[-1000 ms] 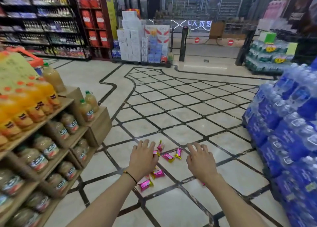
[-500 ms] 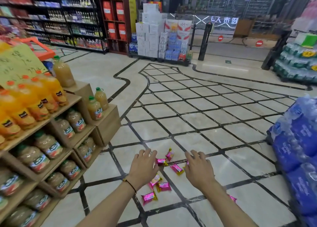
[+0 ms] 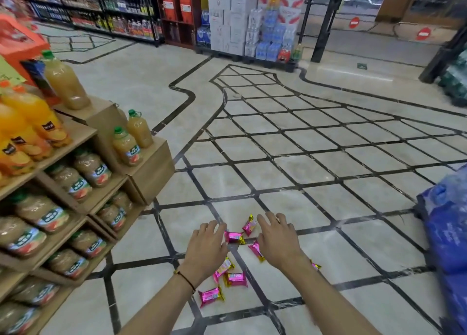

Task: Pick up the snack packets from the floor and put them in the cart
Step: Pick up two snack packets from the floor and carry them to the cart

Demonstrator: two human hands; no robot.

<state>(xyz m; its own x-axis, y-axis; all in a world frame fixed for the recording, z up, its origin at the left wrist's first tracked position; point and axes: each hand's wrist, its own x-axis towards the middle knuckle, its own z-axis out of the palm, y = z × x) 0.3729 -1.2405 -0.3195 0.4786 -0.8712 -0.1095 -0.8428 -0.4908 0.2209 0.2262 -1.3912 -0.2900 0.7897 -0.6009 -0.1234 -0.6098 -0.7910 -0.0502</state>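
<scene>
Snack pkts [image 3: 234,237] on floor [image 3: 328,208], shelf unit [image 3: 63,155] to L, wrapped packs [image 3: 444,233] to R, boxes [image 3: 227,18] behind

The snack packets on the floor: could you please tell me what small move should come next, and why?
Probably lower the left hand a little and pinch the pink packet lying right beside its fingers. Both it and the right hand are spread open and hold nothing, while the packets lie loose on the floor between and below them.
</scene>
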